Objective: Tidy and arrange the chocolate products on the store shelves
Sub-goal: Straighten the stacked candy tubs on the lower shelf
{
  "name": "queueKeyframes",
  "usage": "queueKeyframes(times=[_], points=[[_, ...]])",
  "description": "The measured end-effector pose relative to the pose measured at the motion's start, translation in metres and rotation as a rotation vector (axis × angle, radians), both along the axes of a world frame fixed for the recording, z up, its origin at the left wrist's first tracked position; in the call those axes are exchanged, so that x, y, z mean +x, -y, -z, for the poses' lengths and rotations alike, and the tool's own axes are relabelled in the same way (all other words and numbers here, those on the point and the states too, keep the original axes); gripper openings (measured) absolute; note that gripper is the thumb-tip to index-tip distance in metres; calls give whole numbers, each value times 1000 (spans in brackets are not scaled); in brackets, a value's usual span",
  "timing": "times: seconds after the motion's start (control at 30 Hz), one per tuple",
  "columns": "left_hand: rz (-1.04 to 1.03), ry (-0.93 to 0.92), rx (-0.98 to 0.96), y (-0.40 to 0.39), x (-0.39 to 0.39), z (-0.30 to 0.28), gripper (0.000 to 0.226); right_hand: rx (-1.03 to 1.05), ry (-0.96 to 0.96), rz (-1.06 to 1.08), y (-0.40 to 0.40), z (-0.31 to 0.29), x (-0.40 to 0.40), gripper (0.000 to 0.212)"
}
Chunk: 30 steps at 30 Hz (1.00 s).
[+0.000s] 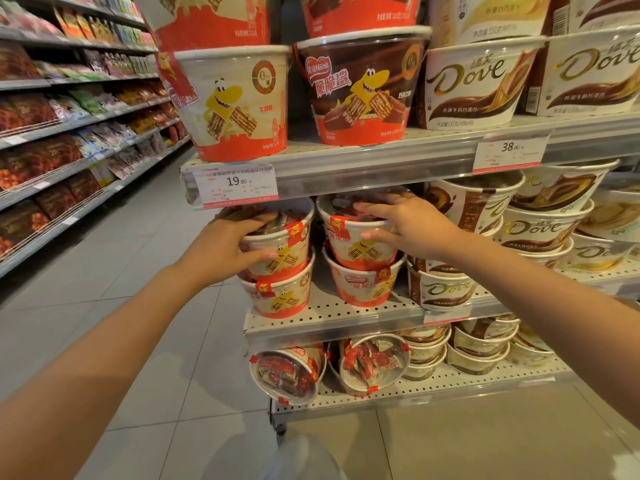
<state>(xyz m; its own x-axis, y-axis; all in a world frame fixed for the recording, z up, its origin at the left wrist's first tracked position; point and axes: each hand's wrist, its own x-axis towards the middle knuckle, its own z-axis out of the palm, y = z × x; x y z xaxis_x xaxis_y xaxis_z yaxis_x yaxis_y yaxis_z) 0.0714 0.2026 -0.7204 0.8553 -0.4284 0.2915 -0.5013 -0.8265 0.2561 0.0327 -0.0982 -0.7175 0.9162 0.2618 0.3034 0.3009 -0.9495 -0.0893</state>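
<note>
On the middle shelf stand two stacks of cream-and-red wafer chocolate tubs. My left hand grips the upper tub of the left stack, fingers over its clear lid and thumb on its side. My right hand grips the upper tub of the right stack the same way. Each upper tub sits on a lower tub. To the right stand stacks of Dove tubs.
The top shelf holds large wafer buckets and large Dove buckets. On the bottom shelf two wafer tubs lie tilted on their sides. A snack aisle runs along the left, with tiled floor between.
</note>
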Motion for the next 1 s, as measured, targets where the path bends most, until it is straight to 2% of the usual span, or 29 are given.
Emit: queueKeyframes(times=[0.27,0.5,0.73,0.87,1.0], points=[[3,33,69,-2,-4,-3,64,-72,22,60,-8,0,-4,59],[-38,51,36,7,-3,-1,60,-97,40,144,-19,0,-1,60],[-67,140,71,14,-6,6,63,-64,17,163,-23,1,-6,60],[-74,124,117,13,-5,5,65,-59,6,158,-21,1,-7,61],[-104,256,174,13,-16,6,60,-67,78,162,-24,6,-12,63]])
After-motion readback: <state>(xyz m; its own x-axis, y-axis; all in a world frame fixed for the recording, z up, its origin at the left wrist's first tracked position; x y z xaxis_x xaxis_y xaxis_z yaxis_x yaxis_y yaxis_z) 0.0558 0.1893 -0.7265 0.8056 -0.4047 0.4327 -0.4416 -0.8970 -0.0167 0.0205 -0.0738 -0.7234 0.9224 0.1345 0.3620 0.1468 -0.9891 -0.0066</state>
